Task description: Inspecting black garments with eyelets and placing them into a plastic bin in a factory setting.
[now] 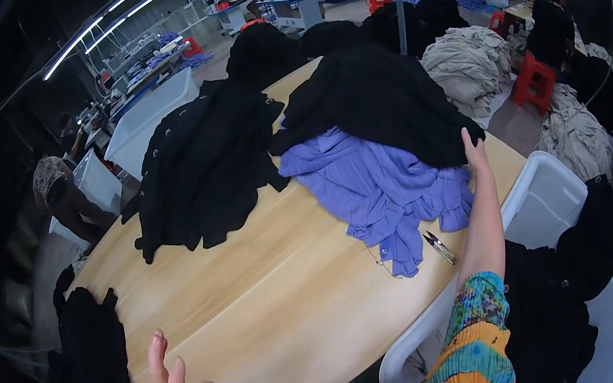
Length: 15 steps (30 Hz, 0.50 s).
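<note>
Surface: pale wooden table [272, 265], a seam running along its top. On it, left: black garment [204, 165], spread out, small round fasteners along its outer edge. Far end: crumpled purple cloth [378, 182], partly covered by a black cloth heap [374, 99]. Thread snips [440, 247] lie just beside the purple cloth, near the right-hand table edge.
</note>
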### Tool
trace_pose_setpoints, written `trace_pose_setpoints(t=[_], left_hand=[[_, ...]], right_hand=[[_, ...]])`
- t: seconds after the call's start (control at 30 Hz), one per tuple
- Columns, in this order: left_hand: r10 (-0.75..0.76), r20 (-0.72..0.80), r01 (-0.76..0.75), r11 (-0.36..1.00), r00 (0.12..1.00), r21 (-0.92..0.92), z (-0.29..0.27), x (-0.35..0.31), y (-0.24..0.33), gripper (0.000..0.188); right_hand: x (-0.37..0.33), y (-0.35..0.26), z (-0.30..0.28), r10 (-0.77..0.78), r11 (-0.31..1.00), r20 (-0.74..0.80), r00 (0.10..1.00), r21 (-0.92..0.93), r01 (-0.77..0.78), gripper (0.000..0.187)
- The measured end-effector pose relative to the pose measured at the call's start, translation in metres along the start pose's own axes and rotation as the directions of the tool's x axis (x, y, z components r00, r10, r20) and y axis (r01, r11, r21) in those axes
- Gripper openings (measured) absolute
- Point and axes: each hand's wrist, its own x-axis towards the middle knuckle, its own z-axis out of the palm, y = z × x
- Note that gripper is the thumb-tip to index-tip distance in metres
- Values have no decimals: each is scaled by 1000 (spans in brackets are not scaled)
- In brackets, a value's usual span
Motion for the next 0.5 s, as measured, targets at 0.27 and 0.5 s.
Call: trace_pose_setpoints(t=[0.27,0.5], left_hand=[[-315,325,243,939,892,243,49,28,-25,57],[-97,243,123,988,965,-93,93,15,-38,63]], right_hand=[[32,-59,38,-297,880,235,926,-309,361,117],[33,-55,58,-339,938,287,896,36,344,75]])
